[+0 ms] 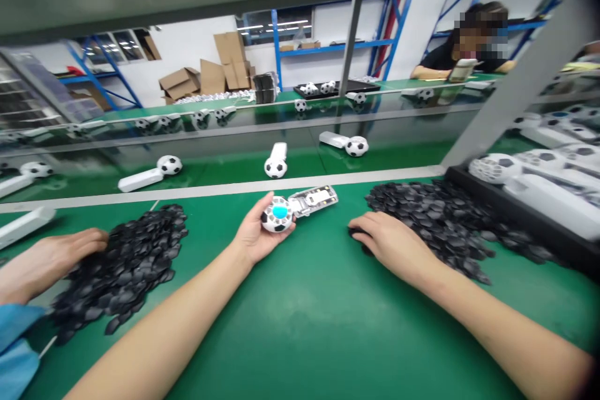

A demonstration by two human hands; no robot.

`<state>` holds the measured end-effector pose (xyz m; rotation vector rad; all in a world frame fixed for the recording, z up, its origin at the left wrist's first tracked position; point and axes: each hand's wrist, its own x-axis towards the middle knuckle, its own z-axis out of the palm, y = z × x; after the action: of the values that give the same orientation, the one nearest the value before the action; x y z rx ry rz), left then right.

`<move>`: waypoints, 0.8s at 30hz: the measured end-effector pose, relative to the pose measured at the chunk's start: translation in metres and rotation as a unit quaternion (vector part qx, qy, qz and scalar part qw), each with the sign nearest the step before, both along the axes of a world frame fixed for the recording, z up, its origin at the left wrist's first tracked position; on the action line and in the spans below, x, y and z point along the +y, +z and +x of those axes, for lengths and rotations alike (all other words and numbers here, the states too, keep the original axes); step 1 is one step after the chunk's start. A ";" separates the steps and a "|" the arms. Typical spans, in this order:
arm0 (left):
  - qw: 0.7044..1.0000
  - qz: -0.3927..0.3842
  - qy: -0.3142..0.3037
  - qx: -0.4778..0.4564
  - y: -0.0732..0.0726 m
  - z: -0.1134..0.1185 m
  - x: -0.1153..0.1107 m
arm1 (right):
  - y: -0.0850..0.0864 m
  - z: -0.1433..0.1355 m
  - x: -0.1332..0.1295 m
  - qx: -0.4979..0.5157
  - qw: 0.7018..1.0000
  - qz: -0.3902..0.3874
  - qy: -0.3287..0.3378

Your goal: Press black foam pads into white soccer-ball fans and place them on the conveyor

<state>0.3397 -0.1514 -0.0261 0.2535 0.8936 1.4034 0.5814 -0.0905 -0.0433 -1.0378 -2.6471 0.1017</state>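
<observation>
Forearms (pixel 171 319) lay apart; the left hand (pixel 253 239) clamped a likely light, stiff ball (pixel 277 224), safer held than its fragile-looking handle (pixel 326 198); the right hand (pixel 392 244) curled over black pieces (pixel 367 251), grip unclear.

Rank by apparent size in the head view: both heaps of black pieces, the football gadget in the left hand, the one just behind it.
1. Left heap and right heap: too alike to rank
2. Held gadget, in the left hand
3. Rear gadget
</observation>
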 end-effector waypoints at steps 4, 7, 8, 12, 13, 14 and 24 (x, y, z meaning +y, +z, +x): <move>0.999 0.008 0.001 0.031 -0.003 0.000 0.001 | -0.004 0.002 0.000 0.029 0.999 -0.017 0.017; 0.998 0.014 -0.002 0.060 -0.004 0.003 0.000 | -0.003 0.001 -0.005 0.044 0.998 -0.037 0.026; 0.997 0.017 -0.007 0.071 -0.004 0.005 -0.001 | -0.002 0.000 -0.006 0.053 0.997 -0.046 0.031; 0.991 0.042 -0.061 0.115 -0.004 0.012 -0.006 | 0.001 -0.004 -0.011 0.114 0.989 -0.081 0.047; 0.988 0.047 -0.078 0.121 -0.004 0.013 -0.007 | 0.001 -0.004 -0.011 0.122 0.988 -0.087 0.048; 0.986 0.052 -0.094 0.130 -0.004 0.014 -0.008 | 0.002 -0.004 -0.011 0.122 0.987 -0.091 0.048; 0.809 0.178 -0.077 0.555 0.007 0.034 -0.026 | 0.002 -0.005 -0.012 0.038 0.996 -0.045 0.071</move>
<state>0.3739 -0.1771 -0.0195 1.5165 1.4801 1.1917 0.5763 -0.1021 -0.0411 -0.8543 -2.6651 0.2886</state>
